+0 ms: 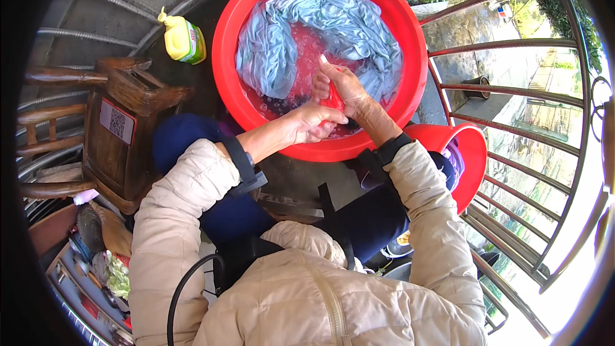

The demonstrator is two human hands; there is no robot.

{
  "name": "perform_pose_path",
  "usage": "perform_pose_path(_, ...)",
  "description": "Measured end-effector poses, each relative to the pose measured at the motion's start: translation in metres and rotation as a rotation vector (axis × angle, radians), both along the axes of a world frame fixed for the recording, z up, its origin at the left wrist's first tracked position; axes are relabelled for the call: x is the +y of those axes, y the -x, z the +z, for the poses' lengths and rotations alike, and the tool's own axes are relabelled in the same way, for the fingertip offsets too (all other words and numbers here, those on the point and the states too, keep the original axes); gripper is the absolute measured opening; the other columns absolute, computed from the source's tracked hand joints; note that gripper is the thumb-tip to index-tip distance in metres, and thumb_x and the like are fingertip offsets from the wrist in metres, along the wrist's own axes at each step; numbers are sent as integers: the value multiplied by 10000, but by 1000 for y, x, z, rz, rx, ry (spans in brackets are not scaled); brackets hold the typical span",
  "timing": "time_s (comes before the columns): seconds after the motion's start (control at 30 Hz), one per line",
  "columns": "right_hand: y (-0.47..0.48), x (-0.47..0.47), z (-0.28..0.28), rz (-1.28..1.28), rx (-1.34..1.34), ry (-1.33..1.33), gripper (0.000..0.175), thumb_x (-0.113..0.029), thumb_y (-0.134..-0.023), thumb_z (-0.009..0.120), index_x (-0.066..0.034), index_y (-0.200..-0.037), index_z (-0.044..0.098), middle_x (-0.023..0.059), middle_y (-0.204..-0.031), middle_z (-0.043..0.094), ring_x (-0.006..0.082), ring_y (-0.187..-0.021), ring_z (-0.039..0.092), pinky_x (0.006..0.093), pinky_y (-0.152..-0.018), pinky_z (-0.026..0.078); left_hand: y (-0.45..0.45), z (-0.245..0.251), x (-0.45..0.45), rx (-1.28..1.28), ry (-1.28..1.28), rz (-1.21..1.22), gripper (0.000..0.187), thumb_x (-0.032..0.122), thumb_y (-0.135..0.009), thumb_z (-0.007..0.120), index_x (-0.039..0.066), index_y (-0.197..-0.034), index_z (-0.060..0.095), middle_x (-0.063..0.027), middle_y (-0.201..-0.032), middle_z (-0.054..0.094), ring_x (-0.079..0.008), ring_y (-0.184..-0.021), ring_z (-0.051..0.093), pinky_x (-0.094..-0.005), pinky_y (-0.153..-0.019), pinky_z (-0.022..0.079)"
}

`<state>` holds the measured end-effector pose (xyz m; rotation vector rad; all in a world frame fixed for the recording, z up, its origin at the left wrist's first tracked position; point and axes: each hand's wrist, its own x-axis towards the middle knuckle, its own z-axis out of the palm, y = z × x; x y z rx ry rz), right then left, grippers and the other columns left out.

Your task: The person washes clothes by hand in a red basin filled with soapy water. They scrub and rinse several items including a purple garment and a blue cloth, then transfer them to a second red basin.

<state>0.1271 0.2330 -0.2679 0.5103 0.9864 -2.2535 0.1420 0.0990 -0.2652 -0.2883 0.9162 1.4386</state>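
Over the near side of a large red plastic basin [226, 57], my left hand [312, 122] and my right hand [338, 84] grip a red cloth [332, 98] between them. The right hand is above the left, its thumb pointing up. Most of the cloth is hidden inside my fists. Light blue, shiny fabric [326, 14] lies bunched in an arc along the far and side walls of the basin, partly in soapy water [310, 50]. Something dark sits in the water by my left hand; I cannot tell what it is.
A yellow pump bottle [178, 41] stands left of the basin. Nearby is a wooden chair [108, 149] bearing a printed code. A red bucket [473, 163] with purple fabric [453, 163] inside is at right, beside a metal railing [509, 89]. Cluttered shelving [77, 288] sits at lower left.
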Motion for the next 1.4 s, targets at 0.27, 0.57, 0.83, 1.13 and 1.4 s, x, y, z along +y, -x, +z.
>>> perform_pose_path(0.27,-7,-21,-34,-277,37,-455,357,-309,-941,534,-85,-676,449,4,-571,424,127,-495,415,285,-459,374,-13,-35,7,600,455,-24,249,220,-710,692,71,-600,526,-10,-528,483,-133,-437,431,-303,-414,286)
perform_pose_path(0.57,-4,1,-75,-380,144,-1062,463,-332,-904,529,29,-617,561,111,-534,551,217,-501,548,397,-541,443,-14,-35,31,1045,778,-242,476,409,-704,699,-36,-871,671,-278,-854,650,-407,-870,641,-490,-733,490)
perform_pose_path(0.83,-27,90,27,-414,370,-1393,425,-355,-894,572,18,-707,652,109,-567,601,175,-555,592,349,-565,466,-10,-6,76,1619,367,-120,572,321,-669,792,11,-1062,516,-172,-820,663,-385,-805,638,-472,-698,489)
perform_pose_path(1.13,-142,258,130,490,290,-2112,549,-476,-775,685,-1,-1045,625,160,-886,657,279,-847,622,392,-733,483,31,13,36,1568,522,-206,337,250,-733,744,35,-931,578,-84,-782,671,-257,-757,656,-377,-679,498)
perform_pose_path(1.4,-65,185,85,695,657,-1501,401,-363,-859,618,-81,-1141,585,184,-977,661,332,-920,640,433,-776,498,36,40,10,1483,464,-184,286,252,-769,728,34,-904,601,-104,-795,676,-239,-752,662,-358,-681,507)
